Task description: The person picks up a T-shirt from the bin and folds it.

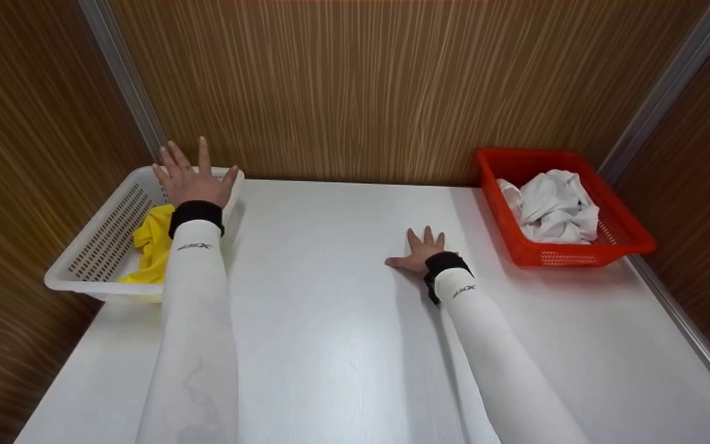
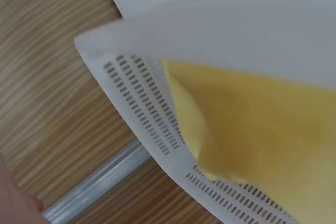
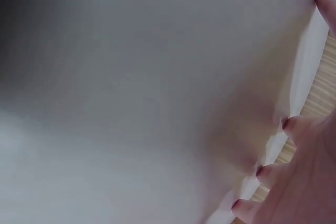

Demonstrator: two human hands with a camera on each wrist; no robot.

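My left hand [image 1: 196, 185], fingers spread and straight, is over the far right part of a white perforated plastic basket [image 1: 93, 287]. It holds nothing. Inside that basket lies a crumpled yellow cloth [image 1: 151, 246], partly hidden by my left forearm; the left wrist view shows the cloth [image 2: 252, 129] large, below the wrist. Right of the middle of the table, my right hand [image 1: 421, 251] has its fingers splayed and grips nothing. In the right wrist view its fingertips [image 3: 295, 125] appear to touch the white tabletop.
A red plastic basket [image 1: 567, 254] holding crumpled white cloth [image 1: 555, 206] stands at the back right of the white table [image 1: 324, 271]. Wood-grain panels [image 1: 355, 92] close off the back and both sides, with metal strips [image 1: 663, 92] at the corners.
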